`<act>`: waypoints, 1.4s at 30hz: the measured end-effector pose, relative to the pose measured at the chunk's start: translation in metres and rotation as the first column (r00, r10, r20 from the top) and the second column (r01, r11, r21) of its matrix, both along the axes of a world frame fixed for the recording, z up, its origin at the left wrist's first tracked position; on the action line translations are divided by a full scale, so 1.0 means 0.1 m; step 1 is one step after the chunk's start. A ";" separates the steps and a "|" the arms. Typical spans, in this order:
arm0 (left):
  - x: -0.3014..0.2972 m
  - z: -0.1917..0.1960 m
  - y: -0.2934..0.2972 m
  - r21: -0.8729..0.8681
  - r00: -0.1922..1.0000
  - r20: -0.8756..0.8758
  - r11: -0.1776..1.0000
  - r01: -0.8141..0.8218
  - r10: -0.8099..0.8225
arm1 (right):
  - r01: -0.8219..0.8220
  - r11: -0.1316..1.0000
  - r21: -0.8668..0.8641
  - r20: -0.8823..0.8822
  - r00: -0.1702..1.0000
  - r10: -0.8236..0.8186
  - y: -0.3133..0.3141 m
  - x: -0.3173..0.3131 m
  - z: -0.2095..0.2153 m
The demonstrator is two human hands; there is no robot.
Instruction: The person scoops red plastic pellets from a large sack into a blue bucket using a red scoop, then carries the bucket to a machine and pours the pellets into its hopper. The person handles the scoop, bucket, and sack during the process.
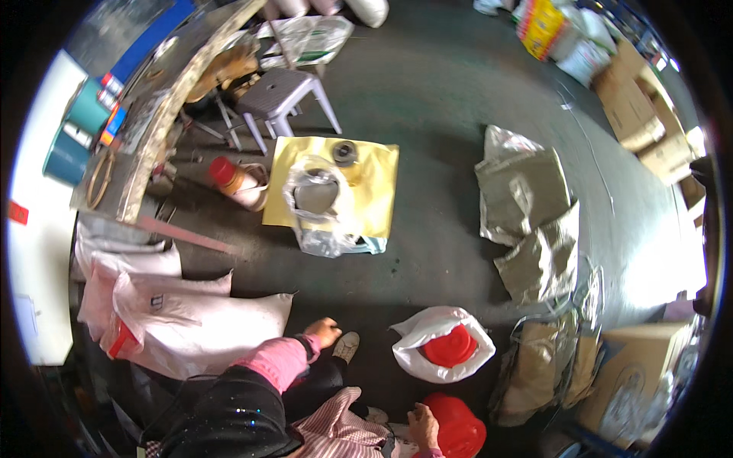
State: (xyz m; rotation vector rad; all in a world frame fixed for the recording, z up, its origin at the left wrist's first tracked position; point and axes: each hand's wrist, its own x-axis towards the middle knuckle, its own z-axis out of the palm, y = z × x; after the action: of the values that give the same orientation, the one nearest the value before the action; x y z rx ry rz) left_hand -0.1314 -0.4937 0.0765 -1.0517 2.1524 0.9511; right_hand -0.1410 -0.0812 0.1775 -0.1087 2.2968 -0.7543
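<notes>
Step in hand, my read: handling the red basin (463, 427), just nearside of the open white sack (416, 368) (second red container (449, 347) sits inside). Right hand (421, 426) at basin's left edge; can't tell if grip is pinching it. Left hand (324, 332): half-curled, nothing visible in it, closure unclear. Lifting would call for a firm rim hold.
</notes>
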 end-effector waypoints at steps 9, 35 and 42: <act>-0.06 -0.26 -1.56 0.057 0.643 -0.444 0.736 -0.674 0.623 | 0.107 0.943 -0.314 0.057 0.994 -0.094 -1.08 -2.17 -0.26; -1.64 -0.57 -3.18 0.603 0.174 -0.494 0.480 -0.638 0.852 | 0.531 0.713 -0.459 0.787 0.615 0.048 -4.53 -4.44 -1.48; -1.71 -0.65 -3.23 0.892 0.057 -0.093 0.108 -0.440 0.994 | 0.544 0.734 -0.406 0.798 0.603 -0.005 -4.70 -4.42 -1.61</act>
State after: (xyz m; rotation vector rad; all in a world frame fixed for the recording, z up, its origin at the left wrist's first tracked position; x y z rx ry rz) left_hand -0.3023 -0.8165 0.0111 -1.6775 0.9733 2.9595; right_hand -0.5828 -0.5515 0.0169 0.2717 1.1735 -1.4086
